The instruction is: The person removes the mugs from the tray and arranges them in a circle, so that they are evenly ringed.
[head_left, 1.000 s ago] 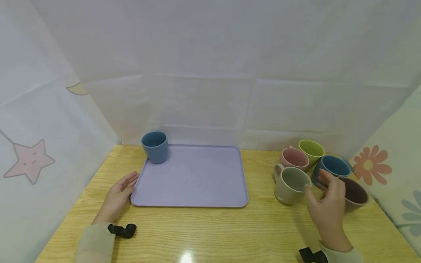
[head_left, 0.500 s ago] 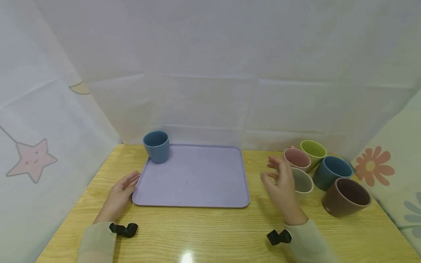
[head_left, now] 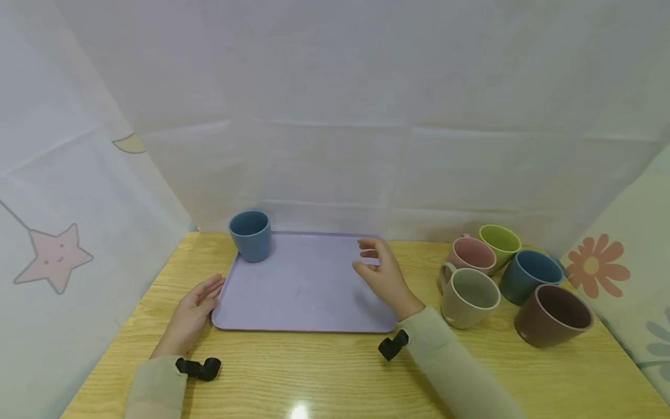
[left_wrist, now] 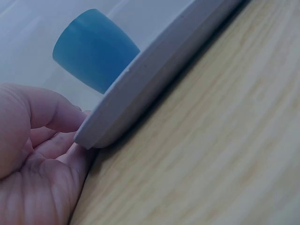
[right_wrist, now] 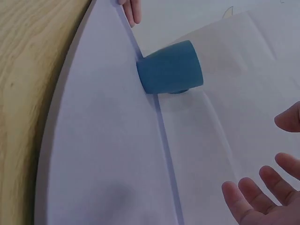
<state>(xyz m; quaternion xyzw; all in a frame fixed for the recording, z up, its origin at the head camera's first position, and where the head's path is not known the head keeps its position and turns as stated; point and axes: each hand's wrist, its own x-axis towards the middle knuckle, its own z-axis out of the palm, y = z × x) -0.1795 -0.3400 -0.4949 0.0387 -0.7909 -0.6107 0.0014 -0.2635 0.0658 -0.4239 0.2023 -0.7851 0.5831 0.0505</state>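
Observation:
In the head view a lilac tray (head_left: 303, 291) lies on the wooden table, with a blue cup (head_left: 253, 237) upright at its back left corner. My left hand (head_left: 191, 308) rests beside the tray's left edge; in the left wrist view its thumb and fingers (left_wrist: 51, 110) meet the tray's rim (left_wrist: 117, 110). Over the right part of the tray hovers my right hand (head_left: 387, 276), fingers spread and a little bent, holding nothing. From the right wrist view, its fingers (right_wrist: 255, 197) are apart from the blue cup (right_wrist: 171, 69).
Several mugs and cups cluster at the table's right: a grey-white mug (head_left: 467, 305), a pink mug (head_left: 471, 256), a green cup (head_left: 499, 241), another blue cup (head_left: 526, 276) and a brown cup (head_left: 544, 323). A white cloth (head_left: 324, 116) hangs along the table's back edge.
My right hand has moved left from among the cups, past the grey-white mug, to above the tray. The left hand, tray and cups have stayed in place.

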